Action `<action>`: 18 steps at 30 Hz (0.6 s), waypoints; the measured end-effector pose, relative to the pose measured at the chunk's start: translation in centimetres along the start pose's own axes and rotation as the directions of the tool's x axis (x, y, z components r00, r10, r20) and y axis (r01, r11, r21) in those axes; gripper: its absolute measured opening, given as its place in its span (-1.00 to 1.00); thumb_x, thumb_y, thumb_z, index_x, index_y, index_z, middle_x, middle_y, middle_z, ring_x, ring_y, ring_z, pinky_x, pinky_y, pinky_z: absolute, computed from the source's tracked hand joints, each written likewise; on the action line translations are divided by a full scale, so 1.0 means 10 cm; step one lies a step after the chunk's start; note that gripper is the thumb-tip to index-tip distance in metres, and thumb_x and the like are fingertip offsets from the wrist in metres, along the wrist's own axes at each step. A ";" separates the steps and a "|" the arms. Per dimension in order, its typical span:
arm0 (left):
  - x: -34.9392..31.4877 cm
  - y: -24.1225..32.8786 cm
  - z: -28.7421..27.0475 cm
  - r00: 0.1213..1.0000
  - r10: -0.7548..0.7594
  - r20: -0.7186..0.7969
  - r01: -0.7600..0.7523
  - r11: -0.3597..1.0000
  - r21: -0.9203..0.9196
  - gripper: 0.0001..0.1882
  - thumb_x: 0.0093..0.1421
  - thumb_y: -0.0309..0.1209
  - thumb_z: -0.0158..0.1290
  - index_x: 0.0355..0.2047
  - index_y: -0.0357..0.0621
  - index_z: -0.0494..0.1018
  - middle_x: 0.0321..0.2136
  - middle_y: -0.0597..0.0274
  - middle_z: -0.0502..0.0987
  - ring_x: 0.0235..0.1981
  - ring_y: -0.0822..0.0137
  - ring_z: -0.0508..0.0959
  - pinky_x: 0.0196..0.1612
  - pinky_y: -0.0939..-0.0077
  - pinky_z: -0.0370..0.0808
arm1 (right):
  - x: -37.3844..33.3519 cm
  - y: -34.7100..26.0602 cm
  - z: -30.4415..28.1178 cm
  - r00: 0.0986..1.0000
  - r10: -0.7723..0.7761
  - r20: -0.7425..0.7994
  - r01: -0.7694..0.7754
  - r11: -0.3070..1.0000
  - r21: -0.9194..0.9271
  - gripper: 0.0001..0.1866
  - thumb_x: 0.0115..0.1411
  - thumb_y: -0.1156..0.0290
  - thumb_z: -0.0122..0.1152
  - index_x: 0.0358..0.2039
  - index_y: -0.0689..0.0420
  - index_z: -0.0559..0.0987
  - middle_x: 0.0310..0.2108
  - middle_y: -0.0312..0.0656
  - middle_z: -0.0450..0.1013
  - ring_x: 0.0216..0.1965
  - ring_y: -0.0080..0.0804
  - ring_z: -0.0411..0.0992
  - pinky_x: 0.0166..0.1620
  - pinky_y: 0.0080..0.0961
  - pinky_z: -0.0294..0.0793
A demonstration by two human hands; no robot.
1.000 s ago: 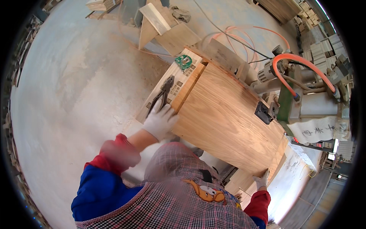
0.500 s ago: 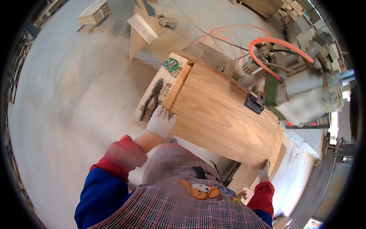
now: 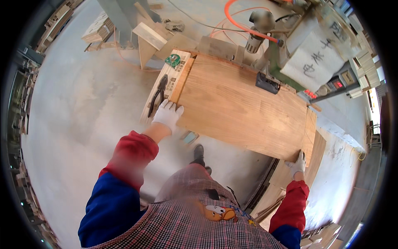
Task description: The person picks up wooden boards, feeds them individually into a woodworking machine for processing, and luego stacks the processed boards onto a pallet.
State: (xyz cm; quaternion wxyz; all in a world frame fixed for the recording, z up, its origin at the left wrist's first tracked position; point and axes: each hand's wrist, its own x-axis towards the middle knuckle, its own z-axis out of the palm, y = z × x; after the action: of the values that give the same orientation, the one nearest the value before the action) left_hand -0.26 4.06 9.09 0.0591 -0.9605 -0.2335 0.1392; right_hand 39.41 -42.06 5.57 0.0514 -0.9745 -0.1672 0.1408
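A broad light-brown wooden panel (image 3: 240, 103) lies flat before me. My left hand (image 3: 168, 115), in a white glove, grips its near left corner, fingers forward over the narrow wooden strip (image 3: 183, 81) along that end and thumb toward the panel. My right hand (image 3: 297, 165), also gloved, holds the near edge by the right corner; part of its grip is hidden. Just beyond my left fingers, black-handled pliers (image 3: 158, 94) rest on a pale printed board (image 3: 171, 81). A green round tape measure (image 3: 172, 60) sits at that board's far end.
Behind the panel stands a machine with a black block (image 3: 267, 84), an orange hose (image 3: 232, 20) and a white covered part (image 3: 311, 62). More planks (image 3: 277, 182) lie below the right end. Stacked boards (image 3: 99, 28) and leaning offcuts (image 3: 150, 36) stand at the far left.
My view has shifted, showing more floor and my shoe. The dark gap between panel and strip looks narrower. Both hands stay at the same corners.
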 end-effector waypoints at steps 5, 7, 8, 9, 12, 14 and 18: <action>0.01 0.01 -0.04 1.000 0.006 -0.026 -0.007 0.998 -0.056 -0.18 -0.20 -0.08 0.27 0.07 -0.12 0.25 -0.03 0.01 0.42 0.13 0.11 0.31 0.28 0.21 0.03 | 0.12 0.21 0.13 0.998 -0.043 -0.037 0.048 0.989 0.137 0.23 -0.45 0.28 0.62 0.28 0.07 0.10 0.29 -0.04 0.00 0.25 0.01 0.03 0.27 -0.28 0.14; 0.02 0.04 -0.05 0.999 0.004 -0.054 -0.008 0.998 -0.067 -0.18 -0.23 -0.09 0.30 0.05 -0.11 0.27 -0.05 0.03 0.43 0.11 0.10 0.32 0.27 0.22 0.06 | 0.02 0.04 -0.01 1.000 0.018 -0.025 -0.017 0.999 0.051 0.22 -0.44 0.27 0.61 0.27 0.07 0.11 0.28 -0.05 0.02 0.25 0.00 0.03 0.26 -0.28 0.14; 0.00 0.04 -0.06 0.998 0.004 -0.067 -0.009 0.997 -0.071 -0.18 -0.25 -0.10 0.31 0.03 -0.11 0.27 -0.06 0.03 0.44 0.11 0.10 0.33 0.26 0.23 0.07 | -0.04 -0.08 -0.06 0.999 0.049 -0.019 -0.049 0.999 0.009 0.21 -0.44 0.26 0.60 0.27 0.07 0.11 0.28 -0.06 0.02 0.25 -0.01 0.03 0.26 -0.28 0.14; 0.03 0.06 -0.11 0.999 0.000 -0.052 -0.004 0.997 -0.078 -0.16 -0.26 -0.09 0.32 0.04 -0.12 0.27 -0.05 0.03 0.43 0.11 0.10 0.33 0.26 0.23 0.08 | -0.06 -0.10 -0.08 0.999 0.046 -0.010 -0.046 0.999 0.016 0.21 -0.44 0.26 0.60 0.27 0.07 0.11 0.28 -0.04 0.02 0.26 0.00 0.02 0.27 -0.27 0.12; 0.05 0.09 -0.21 1.000 0.014 -0.024 -0.016 0.995 -0.102 -0.13 -0.28 -0.09 0.34 0.05 -0.14 0.28 -0.05 0.03 0.43 0.09 0.09 0.35 0.25 0.21 0.11 | -0.03 -0.06 -0.14 1.000 0.016 -0.011 -0.016 1.000 0.012 0.21 -0.44 0.22 0.58 0.27 0.10 0.12 0.26 0.04 0.03 0.26 0.02 0.01 0.27 -0.25 0.09; 0.05 0.09 -0.17 0.999 0.023 -0.033 -0.027 0.994 -0.107 -0.15 -0.32 -0.12 0.36 0.01 -0.14 0.30 -0.10 0.04 0.45 0.05 0.08 0.38 0.23 0.21 0.15 | -0.03 -0.06 -0.20 1.000 -0.009 -0.008 0.009 1.000 0.017 0.20 -0.45 0.22 0.58 0.26 0.11 0.14 0.24 0.00 0.07 0.24 0.05 0.03 0.26 -0.26 0.13; 0.00 0.07 -0.12 0.990 0.044 -0.133 -0.056 0.995 -0.088 -0.16 -0.35 -0.15 0.37 -0.02 -0.15 0.31 -0.17 0.05 0.46 -0.01 0.08 0.40 0.19 0.20 0.19 | -0.14 -0.22 -0.31 0.999 0.031 0.027 -0.032 0.999 0.015 0.16 -0.39 0.18 0.56 0.26 0.06 0.14 0.24 -0.06 0.06 0.24 0.04 0.03 0.23 -0.25 0.20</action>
State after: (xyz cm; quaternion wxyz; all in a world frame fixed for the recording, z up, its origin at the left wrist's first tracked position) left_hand 0.44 3.40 10.10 0.0268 -0.9748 -0.2113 0.0665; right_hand 38.37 -40.62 9.18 0.0547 -0.9746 -0.1513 0.1559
